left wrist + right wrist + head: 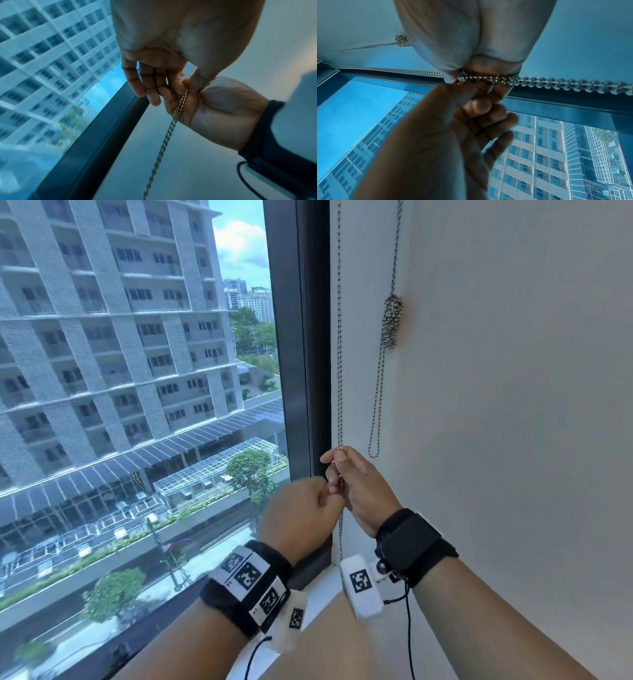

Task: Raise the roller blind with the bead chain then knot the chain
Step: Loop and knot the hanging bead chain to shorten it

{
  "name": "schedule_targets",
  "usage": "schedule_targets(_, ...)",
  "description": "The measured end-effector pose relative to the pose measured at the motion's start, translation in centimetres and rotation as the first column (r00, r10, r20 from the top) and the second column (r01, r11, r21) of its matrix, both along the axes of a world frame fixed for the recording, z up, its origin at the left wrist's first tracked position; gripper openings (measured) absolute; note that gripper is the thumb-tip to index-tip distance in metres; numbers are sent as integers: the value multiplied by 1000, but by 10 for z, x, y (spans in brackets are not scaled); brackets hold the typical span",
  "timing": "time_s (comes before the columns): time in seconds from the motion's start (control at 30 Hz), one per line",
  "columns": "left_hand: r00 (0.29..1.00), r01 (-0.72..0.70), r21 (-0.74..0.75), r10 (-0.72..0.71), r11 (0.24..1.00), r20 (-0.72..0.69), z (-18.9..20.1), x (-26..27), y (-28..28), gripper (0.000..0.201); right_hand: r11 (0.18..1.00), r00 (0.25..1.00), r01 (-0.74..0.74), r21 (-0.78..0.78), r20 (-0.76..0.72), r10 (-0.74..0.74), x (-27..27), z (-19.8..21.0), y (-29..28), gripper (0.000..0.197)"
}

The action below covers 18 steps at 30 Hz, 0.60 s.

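**2 hands on the bead chain by the window**

The bead chain (339, 354) hangs straight down next to the dark window frame (294, 337), right where the frame meets the white wall (513, 371). It looks like 2 strands side by side.

The right hand (359, 484) is higher up. Its thumb and first finger pinch the chain at the top of the hand, and the other fingers are curled around the strands lower down. The chain runs through this hand and hangs on below it, down past the wrist.

The left hand (301, 515) is just under and to the left of the right hand, and the 2 hands touch. In the right wrist view the fingers of the left hand (488, 108) are bent and their tips press on the chain (556, 83). In the left wrist view the chain (178, 106) is blurry but it lies across the right palm.

On the wall to the right hangs another chain (376, 405). It has a fat knot (393, 321) with a loop dangling below.

Outside the glass is a tall building (102, 320), some trees and a road.

Both wrists wear black bands (414, 542) with white tags.
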<state>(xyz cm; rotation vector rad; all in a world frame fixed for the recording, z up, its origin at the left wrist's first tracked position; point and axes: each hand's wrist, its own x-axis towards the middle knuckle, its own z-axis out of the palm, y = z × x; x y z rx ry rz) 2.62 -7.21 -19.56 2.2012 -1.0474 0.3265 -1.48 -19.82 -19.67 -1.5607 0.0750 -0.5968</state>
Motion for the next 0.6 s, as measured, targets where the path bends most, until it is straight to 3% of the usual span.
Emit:
schedule_targets(0.1, 975, 66, 47, -75, 997, 207, 30, -6, 1, 16, 994, 999, -38, -99, -39, 35, -3, 1, 2, 26)
schedule_targets(0.17, 894, 204, 111, -231, 973, 385, 47, -7, -3, 16, 986, 997, -52, -157, -57, 44, -5, 4, 2, 18)
schedule_targets(0.2, 831, 224, 197, -293, 954, 473, 53, -5, -6, 23, 975, 995, -58, -215, -95, 38, -6, 6, 2, 23)
schedule_targets(0.27, 726, 162, 373, -366, 914, 582, 69, 3, -12, 33, 927, 987, -30, -374, -156, -31, -7, 8, 3, 38)
schedule_targets(0.3, 708, 109, 433, -376, 895, 598, 77, 7, -13, 35, 913, 985, -37, -405, -170, -35, -8, 8, 3, 39)
schedule_targets(0.4, 754, -63, 550, -321, 833, 572, 99, 15, -3, 54, 880, 987, -122, -459, -147, 60, -23, 17, 1, 38)
schedule_targets(0.47, 780, -30, 524, -308, 851, 545, 104, 21, 13, 43, 870, 990, -132, -475, -115, 87, -40, 28, -5, 26)
schedule_targets(0.53, 831, 92, 364, -273, 927, 485, 105, 21, 28, 14, 918, 992, -128, -377, -59, 114, -54, 44, -17, 20)
schedule_targets(0.6, 899, 146, 89, -170, 985, 404, 100, 14, 38, 13, 949, 981, -190, -252, -5, 195, -64, 65, -28, 16)
